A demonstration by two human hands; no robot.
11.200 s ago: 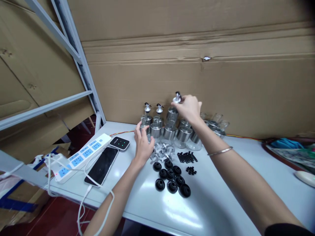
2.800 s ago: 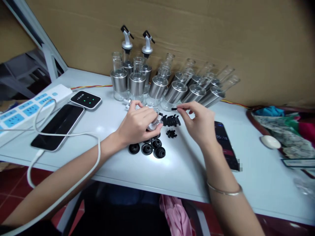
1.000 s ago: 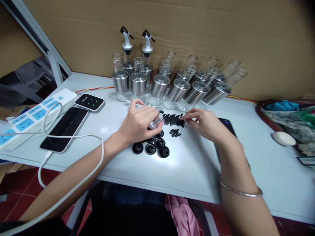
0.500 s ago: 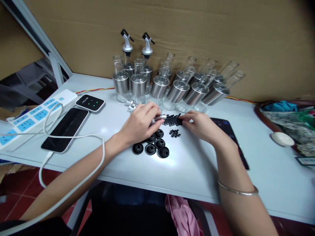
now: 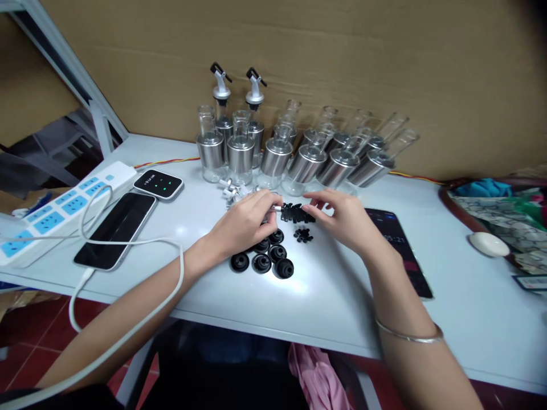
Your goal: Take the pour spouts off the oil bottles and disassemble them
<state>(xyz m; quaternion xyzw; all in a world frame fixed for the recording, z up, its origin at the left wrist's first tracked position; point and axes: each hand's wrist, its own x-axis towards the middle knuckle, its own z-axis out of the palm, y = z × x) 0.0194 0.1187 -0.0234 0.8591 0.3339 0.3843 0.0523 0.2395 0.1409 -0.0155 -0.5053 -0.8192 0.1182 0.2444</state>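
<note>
My left hand (image 5: 252, 219) is closed around a silver pourer spout, whose metal tip (image 5: 277, 208) pokes out past the fingertips. My right hand (image 5: 339, 219) hovers at the right end of a row of small black levers (image 5: 293, 213), thumb and fingers apart, with nothing visible in it. Just below the levers lies a little heap of tiny black caps (image 5: 303, 235). Several round black stoppers (image 5: 261, 262) are grouped below my left hand, some partly hidden by it. Behind that hand are loose silver pourer parts (image 5: 231, 191).
Glass bottles with steel sleeves (image 5: 277, 155) stand along the back; two carry fitted pourers (image 5: 255, 91). On the left are a power strip (image 5: 68, 210), a phone (image 5: 116, 230) and a Wi-Fi device (image 5: 159, 184). A white cable (image 5: 182, 273) crosses my left forearm. Another phone (image 5: 401, 250) lies right.
My right hand's fingers have spread apart and lifted slightly off the black levers. My left hand still holds the spout. The view has tilted a little, so the bottles sit lower.
</note>
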